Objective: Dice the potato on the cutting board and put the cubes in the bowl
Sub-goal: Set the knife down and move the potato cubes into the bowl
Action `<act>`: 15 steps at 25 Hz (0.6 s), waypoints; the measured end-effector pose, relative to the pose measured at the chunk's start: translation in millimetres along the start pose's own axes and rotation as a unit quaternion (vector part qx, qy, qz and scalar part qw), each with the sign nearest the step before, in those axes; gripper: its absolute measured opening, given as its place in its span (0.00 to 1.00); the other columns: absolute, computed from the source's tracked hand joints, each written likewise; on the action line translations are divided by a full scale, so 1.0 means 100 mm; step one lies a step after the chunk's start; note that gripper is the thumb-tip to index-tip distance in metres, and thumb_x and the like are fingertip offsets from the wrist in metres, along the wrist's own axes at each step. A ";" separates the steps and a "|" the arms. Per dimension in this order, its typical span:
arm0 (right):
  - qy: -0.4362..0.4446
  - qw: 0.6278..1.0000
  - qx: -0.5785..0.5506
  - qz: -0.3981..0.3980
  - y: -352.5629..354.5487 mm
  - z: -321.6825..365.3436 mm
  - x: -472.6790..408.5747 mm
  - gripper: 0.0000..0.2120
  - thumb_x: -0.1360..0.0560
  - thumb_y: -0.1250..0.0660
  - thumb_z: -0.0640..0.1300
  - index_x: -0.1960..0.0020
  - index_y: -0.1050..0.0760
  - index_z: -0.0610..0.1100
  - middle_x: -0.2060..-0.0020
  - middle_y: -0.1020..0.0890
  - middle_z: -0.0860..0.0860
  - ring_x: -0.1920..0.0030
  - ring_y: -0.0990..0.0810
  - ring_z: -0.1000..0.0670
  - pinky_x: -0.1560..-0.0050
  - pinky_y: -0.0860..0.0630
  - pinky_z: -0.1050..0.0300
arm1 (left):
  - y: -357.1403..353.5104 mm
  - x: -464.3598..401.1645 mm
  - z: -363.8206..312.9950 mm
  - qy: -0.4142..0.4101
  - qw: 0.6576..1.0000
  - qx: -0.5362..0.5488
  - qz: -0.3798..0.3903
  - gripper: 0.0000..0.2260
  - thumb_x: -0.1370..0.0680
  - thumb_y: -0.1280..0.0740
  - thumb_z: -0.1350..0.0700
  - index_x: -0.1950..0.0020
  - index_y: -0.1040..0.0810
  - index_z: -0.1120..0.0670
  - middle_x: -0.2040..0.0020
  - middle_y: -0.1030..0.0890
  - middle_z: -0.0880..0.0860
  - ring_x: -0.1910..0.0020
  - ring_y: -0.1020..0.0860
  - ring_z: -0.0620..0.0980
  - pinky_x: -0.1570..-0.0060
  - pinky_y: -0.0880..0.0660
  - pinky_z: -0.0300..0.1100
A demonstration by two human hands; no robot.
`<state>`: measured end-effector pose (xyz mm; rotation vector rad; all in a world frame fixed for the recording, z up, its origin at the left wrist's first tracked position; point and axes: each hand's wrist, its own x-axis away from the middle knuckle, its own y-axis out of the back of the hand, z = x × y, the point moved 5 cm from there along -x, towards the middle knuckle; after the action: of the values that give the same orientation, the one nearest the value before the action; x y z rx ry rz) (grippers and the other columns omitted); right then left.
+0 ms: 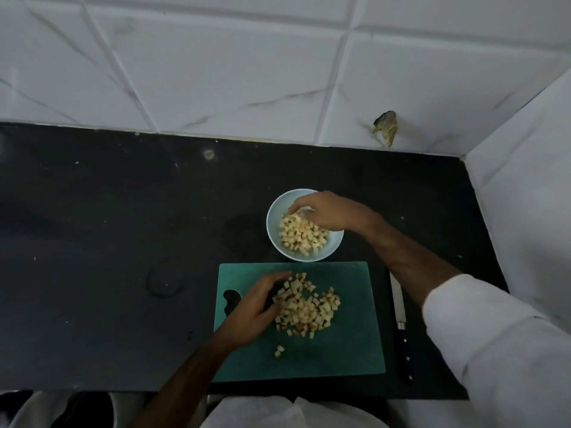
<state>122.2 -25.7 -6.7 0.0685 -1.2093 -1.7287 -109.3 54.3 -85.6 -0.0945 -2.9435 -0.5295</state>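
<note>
Nearest the camera, the left hand (253, 307) lies on the green cutting board (349, 350), its fingers (275, 278) lightly curved and cupped against the left flank of the heap of potato cubes on the board (309, 313); it corrals the pile rather than gripping anything. Two stray cubes (279, 351) sit apart from the heap, toward the board's near edge. Beyond the board's far edge, just apart from it, stands the pale bowl (273, 211), already holding a good share of cubes (301, 234). The right hand (327, 211) hovers over the bowl with fingers pointing down into it; whether they grasp cubes or have released them cannot be told. At far right a knife (400, 316) lies idle on the dark worktop (108, 227), parallel to the board's right edge, handle toward the person. Dicing appears finished and transfer roughly half done. The governing relation: the remaining heap lies directly right of the left hand's fingers, touching them, and on the near side of the bowl, so the left hand is much the nearer for the next scoop.
</note>
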 end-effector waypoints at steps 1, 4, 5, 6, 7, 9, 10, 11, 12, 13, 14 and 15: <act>-0.002 0.999 -0.021 -0.040 0.06 -0.02 0.07 0.16 0.18 0.39 0.39 0.39 0.18 0.53 0.38 0.19 0.52 0.39 0.21 0.51 0.38 0.24 0.50 | 0.02 0.04 -0.01 -0.003 0.999 -0.031 0.030 0.26 0.19 0.33 0.49 0.23 0.36 0.46 0.29 0.29 0.44 0.28 0.31 0.43 0.30 0.30 0.50; 0.014 0.992 -0.073 -0.103 0.05 -0.13 0.24 0.21 0.20 0.41 0.33 0.45 0.16 0.53 0.42 0.16 0.52 0.42 0.18 0.54 0.41 0.20 0.49 | 0.04 0.16 0.02 0.012 0.983 -0.147 0.114 0.44 0.27 0.26 0.39 0.20 0.51 0.39 0.20 0.43 0.41 0.22 0.45 0.38 0.22 0.43 0.45; 0.024 0.993 -0.072 -0.088 -0.01 -0.13 0.27 0.22 0.20 0.42 0.33 0.45 0.17 0.55 0.41 0.17 0.53 0.42 0.18 0.53 0.41 0.21 0.48 | 0.03 0.19 0.03 0.005 0.973 -0.187 0.135 0.49 0.30 0.25 0.37 0.19 0.55 0.39 0.19 0.49 0.41 0.21 0.51 0.37 0.21 0.49 0.42; 0.035 0.995 -0.053 -0.079 -0.07 -0.12 0.30 0.22 0.21 0.42 0.34 0.44 0.18 0.57 0.40 0.17 0.53 0.42 0.18 0.52 0.41 0.21 0.47 | 0.02 0.22 0.03 -0.007 0.964 -0.220 0.152 0.53 0.31 0.25 0.35 0.19 0.58 0.41 0.18 0.53 0.41 0.21 0.56 0.37 0.21 0.55 0.40; 0.046 0.995 -0.015 -0.090 -0.10 -0.09 0.31 0.22 0.23 0.41 0.34 0.43 0.19 0.58 0.41 0.17 0.54 0.45 0.17 0.52 0.44 0.20 0.46 | 0.00 0.24 0.03 -0.017 0.956 -0.243 0.163 0.56 0.33 0.24 0.35 0.18 0.60 0.44 0.18 0.57 0.41 0.21 0.59 0.37 0.22 0.60 0.38; 0.055 0.988 0.007 -0.145 -0.07 -0.04 0.31 0.19 0.24 0.35 0.36 0.42 0.21 0.58 0.47 0.15 0.57 0.56 0.16 0.57 0.51 0.18 0.48 | -0.03 0.24 0.05 -0.031 0.947 -0.275 0.164 0.60 0.34 0.23 0.35 0.18 0.62 0.47 0.19 0.61 0.41 0.21 0.63 0.38 0.23 0.64 0.36; 0.050 0.984 -0.039 -0.169 -0.03 -0.04 0.33 0.17 0.25 0.30 0.38 0.42 0.21 0.56 0.50 0.15 0.57 0.60 0.17 0.59 0.54 0.18 0.51 | -0.03 0.24 0.05 -0.034 0.944 -0.292 0.153 0.61 0.35 0.23 0.35 0.18 0.62 0.48 0.19 0.61 0.42 0.21 0.62 0.39 0.23 0.63 0.38; 0.047 0.974 -0.108 -0.192 0.01 -0.05 0.39 0.15 0.26 0.26 0.40 0.43 0.20 0.54 0.53 0.15 0.57 0.61 0.18 0.59 0.57 0.19 0.56 | -0.03 0.25 0.08 -0.031 0.942 -0.306 0.133 0.61 0.36 0.23 0.35 0.18 0.61 0.48 0.18 0.59 0.44 0.20 0.61 0.41 0.22 0.60 0.41; 0.046 0.960 -0.179 -0.210 0.03 -0.09 0.49 0.14 0.26 0.24 0.42 0.43 0.19 0.52 0.54 0.16 0.55 0.60 0.19 0.58 0.60 0.21 0.61 | -0.01 0.26 0.11 -0.020 0.943 -0.314 0.108 0.60 0.36 0.22 0.35 0.18 0.59 0.47 0.18 0.55 0.45 0.20 0.57 0.42 0.22 0.55 0.46; 0.043 0.945 -0.246 -0.210 0.00 -0.16 0.62 0.12 0.25 0.24 0.43 0.43 0.19 0.50 0.54 0.17 0.54 0.59 0.19 0.57 0.61 0.23 0.63 | 0.01 0.27 0.13 -0.004 0.944 -0.320 0.082 0.59 0.37 0.22 0.35 0.17 0.56 0.46 0.18 0.50 0.45 0.21 0.52 0.44 0.24 0.48 0.49; 0.037 0.933 -0.299 -0.195 -0.11 -0.21 0.79 0.11 0.24 0.25 0.44 0.43 0.19 0.48 0.53 0.17 0.53 0.58 0.19 0.56 0.61 0.23 0.63 | 0.02 0.28 0.15 0.009 0.942 -0.331 0.059 0.58 0.37 0.23 0.34 0.17 0.54 0.45 0.20 0.45 0.46 0.24 0.46 0.47 0.29 0.42 0.49; 0.031 0.927 -0.330 -0.177 -0.29 -0.27 0.99 0.11 0.24 0.25 0.44 0.42 0.19 0.47 0.52 0.17 0.52 0.56 0.19 0.55 0.59 0.22 0.60 | 0.02 0.29 0.16 0.017 0.938 -0.343 0.043 0.57 0.38 0.23 0.33 0.17 0.52 0.45 0.23 0.41 0.47 0.27 0.41 0.49 0.35 0.39 0.48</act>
<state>66.5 -115.5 3.3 -0.0669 -0.5347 -2.3540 -139.7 62.9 -94.7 -0.2823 -2.5592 -1.4900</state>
